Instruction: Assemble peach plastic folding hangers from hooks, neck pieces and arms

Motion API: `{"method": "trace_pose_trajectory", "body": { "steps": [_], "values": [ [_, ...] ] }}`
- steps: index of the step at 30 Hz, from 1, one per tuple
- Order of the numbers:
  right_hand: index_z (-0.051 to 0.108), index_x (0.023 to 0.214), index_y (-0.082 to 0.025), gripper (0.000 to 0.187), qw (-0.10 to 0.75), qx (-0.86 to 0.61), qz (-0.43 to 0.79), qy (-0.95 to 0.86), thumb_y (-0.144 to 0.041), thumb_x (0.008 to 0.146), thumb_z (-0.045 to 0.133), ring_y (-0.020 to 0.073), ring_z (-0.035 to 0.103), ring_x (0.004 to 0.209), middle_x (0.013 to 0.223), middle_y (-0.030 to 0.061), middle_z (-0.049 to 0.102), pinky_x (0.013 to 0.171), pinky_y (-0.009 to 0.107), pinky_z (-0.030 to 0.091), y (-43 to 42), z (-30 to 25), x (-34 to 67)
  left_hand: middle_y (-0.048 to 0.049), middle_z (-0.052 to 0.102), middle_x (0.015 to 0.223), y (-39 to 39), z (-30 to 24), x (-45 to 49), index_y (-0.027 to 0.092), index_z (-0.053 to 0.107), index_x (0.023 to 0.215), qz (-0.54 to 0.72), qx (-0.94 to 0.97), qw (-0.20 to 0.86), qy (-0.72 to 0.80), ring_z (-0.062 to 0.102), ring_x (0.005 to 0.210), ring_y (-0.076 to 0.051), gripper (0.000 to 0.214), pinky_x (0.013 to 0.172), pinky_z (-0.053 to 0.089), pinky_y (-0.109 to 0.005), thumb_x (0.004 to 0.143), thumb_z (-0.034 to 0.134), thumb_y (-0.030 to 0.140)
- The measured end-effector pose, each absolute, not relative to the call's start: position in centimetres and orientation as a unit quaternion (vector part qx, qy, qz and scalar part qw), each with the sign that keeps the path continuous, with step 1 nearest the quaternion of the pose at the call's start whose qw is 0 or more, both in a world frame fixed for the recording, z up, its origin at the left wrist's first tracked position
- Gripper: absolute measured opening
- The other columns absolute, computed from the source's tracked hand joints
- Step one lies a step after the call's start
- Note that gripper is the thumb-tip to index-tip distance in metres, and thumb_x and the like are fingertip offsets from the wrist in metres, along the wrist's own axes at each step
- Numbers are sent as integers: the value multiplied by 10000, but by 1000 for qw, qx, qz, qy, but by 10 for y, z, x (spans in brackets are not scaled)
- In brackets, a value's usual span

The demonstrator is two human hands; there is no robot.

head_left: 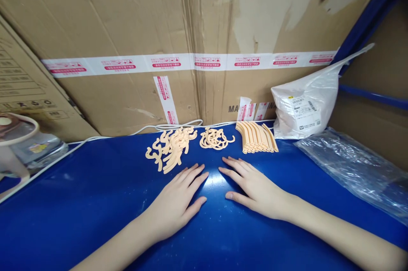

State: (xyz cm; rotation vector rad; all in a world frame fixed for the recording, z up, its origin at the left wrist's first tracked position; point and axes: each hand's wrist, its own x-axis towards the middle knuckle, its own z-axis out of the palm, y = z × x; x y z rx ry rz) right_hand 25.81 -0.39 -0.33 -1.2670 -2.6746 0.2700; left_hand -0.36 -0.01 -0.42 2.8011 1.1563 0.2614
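My left hand (177, 203) lies flat on the blue table (79, 203), palm down, fingers stretched out and holding nothing. My right hand (253, 186) rests flat beside it, also open and empty. Just beyond the fingertips lie three groups of beige plastic parts: a loose pile of curved hook pieces (170, 148) on the left, a small tangle of rings and hooks (215, 138) in the middle, and a neat row of stacked curved strips (256, 137) on the right. Neither hand touches them.
A taped cardboard wall (191, 41) closes off the back. A white plastic bag with a label (304, 109) and a clear plastic bag (353, 165) lie at the right. A white cable (95, 138) runs along the back edge. A clear container (22, 143) stands at the left.
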Motion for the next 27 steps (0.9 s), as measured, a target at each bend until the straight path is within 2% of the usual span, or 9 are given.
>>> {"method": "trace_pose_trajectory", "body": {
  "steps": [4, 8, 10, 11, 15, 22, 27],
  "values": [
    [449, 1379, -182, 570, 129, -421, 60, -896, -541, 942, 379, 245, 372, 1341, 1455, 124, 413, 1081, 435, 342, 4, 13, 267, -50, 337, 1513, 0, -9, -6, 272, 316, 1439, 96, 919, 43, 379, 328, 1382, -263, 497, 1102, 355, -490, 976, 378, 441],
    [605, 1155, -178, 404, 215, -520, -41, -826, -455, 959, 386, 191, 560, 1120, 1198, 90, 618, 974, 340, 423, 32, 52, 305, -49, 351, 1506, 2, -10, -6, 277, 321, 1438, 109, 922, 39, 370, 352, 1370, -265, 495, 1095, 370, -476, 972, 394, 429],
    [621, 1113, -200, 371, 154, -627, -105, -757, -429, 959, 373, 183, 615, 992, 1081, 56, 667, 843, 300, 467, 48, 66, 330, -49, 357, 1503, 2, -10, -5, 277, 324, 1436, 112, 923, 37, 366, 359, 1366, -266, 494, 1093, 372, -474, 971, 396, 427],
    [636, 1084, -189, 350, 138, -658, -119, -730, -390, 952, 383, 207, 631, 944, 1040, 68, 680, 781, 313, 470, 55, 69, 341, -48, 357, 1503, 2, -9, -5, 277, 324, 1436, 111, 923, 38, 366, 359, 1366, -266, 494, 1093, 373, -475, 971, 396, 428],
    [695, 899, -176, 304, 93, -718, -138, -675, -299, 907, 417, 250, 651, 786, 880, 95, 702, 597, 307, 414, 71, 56, 367, -53, 362, 1500, 1, -7, -5, 269, 335, 1431, 102, 922, 42, 371, 361, 1365, -269, 494, 1087, 380, -477, 969, 397, 432],
    [710, 818, -163, 340, 27, -741, -130, -658, -313, 911, 420, 256, 659, 806, 914, 134, 701, 604, 302, 398, 74, 23, 366, -56, 350, 1506, 1, -8, -5, 271, 323, 1437, 104, 919, 57, 376, 334, 1379, -262, 496, 1105, 352, -478, 973, 386, 436],
    [702, 885, -147, 437, 10, -728, -119, -675, -382, 950, 340, 257, 661, 762, 851, 151, 695, 598, 315, 402, 72, 24, 358, -62, 347, 1507, 0, -3, -3, 263, 339, 1431, 93, 917, 77, 381, 323, 1384, -272, 489, 1107, 343, -493, 975, 377, 436]
  ]
}}
